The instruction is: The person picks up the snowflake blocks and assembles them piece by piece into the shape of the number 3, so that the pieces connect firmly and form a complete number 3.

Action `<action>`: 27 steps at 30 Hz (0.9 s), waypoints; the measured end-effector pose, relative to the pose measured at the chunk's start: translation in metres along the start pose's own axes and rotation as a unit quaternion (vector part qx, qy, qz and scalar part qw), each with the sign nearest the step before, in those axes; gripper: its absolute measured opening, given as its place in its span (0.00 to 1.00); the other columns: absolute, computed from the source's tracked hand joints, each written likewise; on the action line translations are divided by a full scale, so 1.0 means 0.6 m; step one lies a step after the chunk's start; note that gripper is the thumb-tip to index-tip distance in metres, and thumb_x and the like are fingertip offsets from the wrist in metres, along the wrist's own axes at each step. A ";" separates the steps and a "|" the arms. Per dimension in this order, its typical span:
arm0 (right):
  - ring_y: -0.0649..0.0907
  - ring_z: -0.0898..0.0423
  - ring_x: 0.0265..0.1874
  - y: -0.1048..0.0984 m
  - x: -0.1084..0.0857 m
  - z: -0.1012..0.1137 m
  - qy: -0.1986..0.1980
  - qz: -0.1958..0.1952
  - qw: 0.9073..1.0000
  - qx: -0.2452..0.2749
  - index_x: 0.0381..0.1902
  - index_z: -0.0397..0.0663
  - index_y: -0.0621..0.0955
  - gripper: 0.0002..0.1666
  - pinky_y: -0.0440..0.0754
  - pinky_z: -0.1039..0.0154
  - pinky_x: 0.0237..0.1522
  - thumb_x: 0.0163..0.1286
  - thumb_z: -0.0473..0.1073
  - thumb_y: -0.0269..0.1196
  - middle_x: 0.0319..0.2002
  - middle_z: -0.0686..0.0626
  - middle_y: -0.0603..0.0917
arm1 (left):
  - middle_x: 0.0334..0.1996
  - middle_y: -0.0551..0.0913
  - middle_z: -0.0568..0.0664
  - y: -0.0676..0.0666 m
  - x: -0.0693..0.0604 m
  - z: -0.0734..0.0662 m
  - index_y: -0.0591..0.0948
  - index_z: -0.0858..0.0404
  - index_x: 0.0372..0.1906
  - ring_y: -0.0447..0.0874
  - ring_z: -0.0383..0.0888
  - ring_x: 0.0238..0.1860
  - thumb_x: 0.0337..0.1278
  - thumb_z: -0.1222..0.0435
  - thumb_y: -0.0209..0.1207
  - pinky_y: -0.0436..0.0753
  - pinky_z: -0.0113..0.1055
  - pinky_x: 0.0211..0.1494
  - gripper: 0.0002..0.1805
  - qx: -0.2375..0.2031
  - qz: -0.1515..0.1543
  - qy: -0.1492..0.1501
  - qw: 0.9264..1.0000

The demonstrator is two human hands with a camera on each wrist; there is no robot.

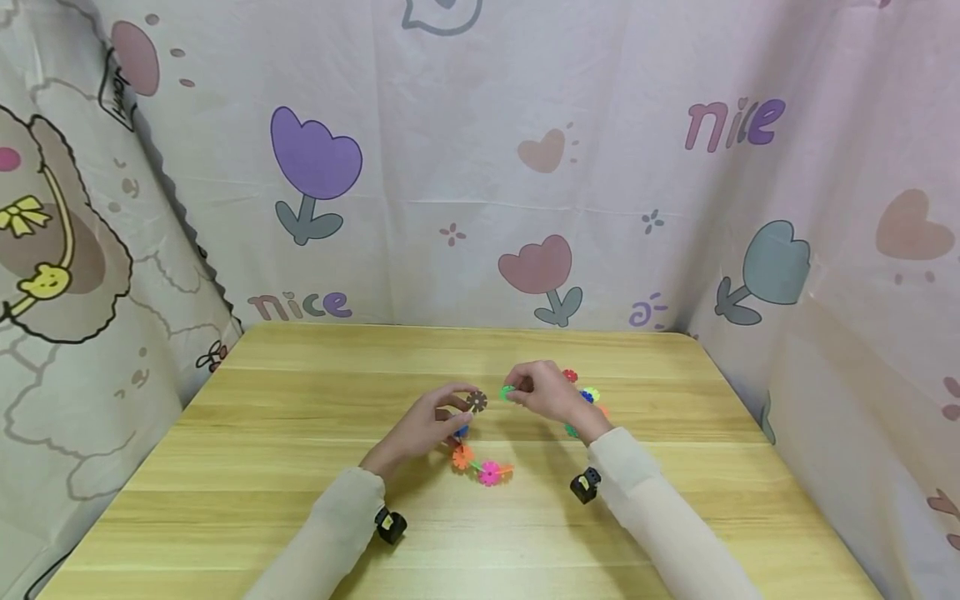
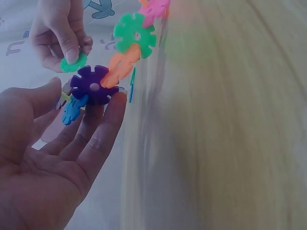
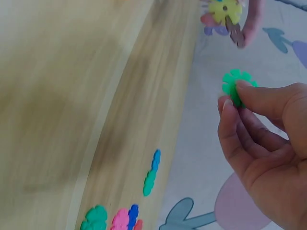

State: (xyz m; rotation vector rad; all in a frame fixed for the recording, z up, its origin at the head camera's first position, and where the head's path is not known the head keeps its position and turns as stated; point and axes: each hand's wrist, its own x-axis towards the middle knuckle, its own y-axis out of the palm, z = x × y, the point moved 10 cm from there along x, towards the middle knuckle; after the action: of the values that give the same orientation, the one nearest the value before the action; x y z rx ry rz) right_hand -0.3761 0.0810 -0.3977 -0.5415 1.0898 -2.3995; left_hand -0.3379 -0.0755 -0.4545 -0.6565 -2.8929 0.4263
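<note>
From the head view, I see a person at a wooden table (image 1: 315,367), the left hand (image 1: 429,423) curled around one end of a chain of notched discs (image 1: 489,474). A brown disc (image 1: 477,402) shows at its fingertips; the chain bends below that hand, through orange and green, to pink and orange pieces. The right hand (image 1: 551,393) pinches a green disc (image 1: 507,392), just beside the brown one but apart from it. More discs (image 1: 570,376) lie on the table behind the right wrist.

In the left wrist view, the left thumb and fingers surround the chain, a purple disc (image 2: 94,86) between them, with a blue disc (image 2: 71,112) near the palm.

In the right wrist view, the right thumb and fingertips grasp the green disc upright; the chain's yellow disc (image 3: 225,10) shows beyond.
</note>
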 end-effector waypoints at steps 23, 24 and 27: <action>0.87 0.63 0.28 0.022 0.007 0.028 -0.048 -0.023 0.999 0.008 0.32 0.37 0.89 0.02 0.85 0.74 0.34 0.65 0.32 0.72 0.32 0.45 0.91 | 0.55 0.81 0.65 -0.001 0.002 -0.001 0.75 0.54 0.69 0.90 0.59 0.41 0.76 0.65 0.57 0.91 0.46 0.41 0.21 0.007 -0.002 0.002 1.000; 0.87 0.63 0.29 0.023 0.008 0.028 -0.045 -0.021 0.999 0.011 0.32 0.36 0.88 0.03 0.85 0.74 0.34 0.65 0.32 0.72 0.32 0.45 0.91 | 0.55 0.82 0.64 -0.001 0.002 -0.001 0.75 0.54 0.69 0.90 0.58 0.41 0.76 0.65 0.57 0.91 0.45 0.41 0.21 0.011 -0.003 0.003 1.000; 0.87 0.62 0.29 0.025 0.008 0.029 -0.040 -0.015 0.999 0.018 0.33 0.35 0.88 0.02 0.86 0.74 0.34 0.65 0.31 0.71 0.32 0.44 0.91 | 0.54 0.82 0.63 -0.002 0.003 0.000 0.76 0.53 0.68 0.90 0.55 0.41 0.75 0.65 0.58 0.91 0.45 0.43 0.21 0.012 -0.005 0.001 1.000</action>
State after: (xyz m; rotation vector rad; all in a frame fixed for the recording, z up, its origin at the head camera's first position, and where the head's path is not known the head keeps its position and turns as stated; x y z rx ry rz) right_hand -0.3674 0.0593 -0.3983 -0.6400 1.0092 -2.3969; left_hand -0.3398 -0.0756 -0.4542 -0.6379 -2.8826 0.4588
